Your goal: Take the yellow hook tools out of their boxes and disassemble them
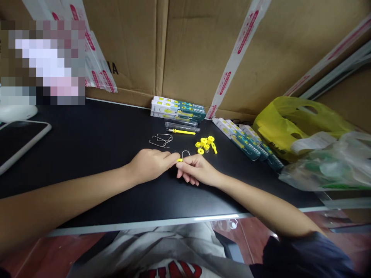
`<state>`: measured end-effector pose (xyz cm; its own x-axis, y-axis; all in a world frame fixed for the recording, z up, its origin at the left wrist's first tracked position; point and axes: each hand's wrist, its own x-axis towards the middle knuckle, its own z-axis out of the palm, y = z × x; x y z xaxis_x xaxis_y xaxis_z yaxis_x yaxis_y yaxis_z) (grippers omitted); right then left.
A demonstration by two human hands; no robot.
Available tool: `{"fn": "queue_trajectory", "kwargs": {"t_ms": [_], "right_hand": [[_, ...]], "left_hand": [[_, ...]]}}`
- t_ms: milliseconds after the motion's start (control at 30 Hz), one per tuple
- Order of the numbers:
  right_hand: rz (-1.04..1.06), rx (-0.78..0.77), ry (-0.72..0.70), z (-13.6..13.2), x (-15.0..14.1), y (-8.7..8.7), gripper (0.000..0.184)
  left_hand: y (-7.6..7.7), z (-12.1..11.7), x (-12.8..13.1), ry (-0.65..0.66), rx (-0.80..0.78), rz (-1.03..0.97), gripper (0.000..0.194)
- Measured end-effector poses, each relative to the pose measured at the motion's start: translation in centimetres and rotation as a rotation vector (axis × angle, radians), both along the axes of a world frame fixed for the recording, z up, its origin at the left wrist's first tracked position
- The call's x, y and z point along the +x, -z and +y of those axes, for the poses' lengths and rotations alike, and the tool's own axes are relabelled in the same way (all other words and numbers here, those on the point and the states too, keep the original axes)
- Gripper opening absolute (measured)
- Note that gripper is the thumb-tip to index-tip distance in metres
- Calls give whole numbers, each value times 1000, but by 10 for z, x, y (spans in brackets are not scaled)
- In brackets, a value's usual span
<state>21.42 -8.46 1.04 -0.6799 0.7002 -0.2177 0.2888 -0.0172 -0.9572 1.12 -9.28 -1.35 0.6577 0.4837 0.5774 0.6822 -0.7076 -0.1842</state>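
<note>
My left hand (150,164) is closed, its thumb and forefinger pinching a small yellow plastic piece (179,160). Fingertip to fingertip with it, my right hand (201,169) grips a bent metal wire hook (186,151), whose curved end sticks up above the fingers. Where hook and yellow piece meet is hidden by my fingertips. Just beyond lie more wire hooks (160,139) on the left and a cluster of yellow plastic parts (203,142) on the right. A thin yellow rod with a metal tip (184,132) rests beside clear plastic tubes (182,126).
Printed boxes (176,108) are stacked against the cardboard at the back, with more boxes (246,141) to the right. A yellow plastic bag (278,116) and a clear bag (330,162) stand far right. A phone (24,141) lies on the black table (95,143).
</note>
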Motion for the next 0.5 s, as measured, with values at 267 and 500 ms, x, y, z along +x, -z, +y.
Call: {"fn": "queue_trajectory", "kwargs": {"t_ms": [267, 500], "right_hand": [[20, -39, 6, 2, 1, 1, 43], [-33, 121, 39, -2, -2, 0, 40]], "left_hand": [[-1, 2, -1, -12, 102, 63, 9], [0, 1, -1, -43, 70, 96, 12]]}}
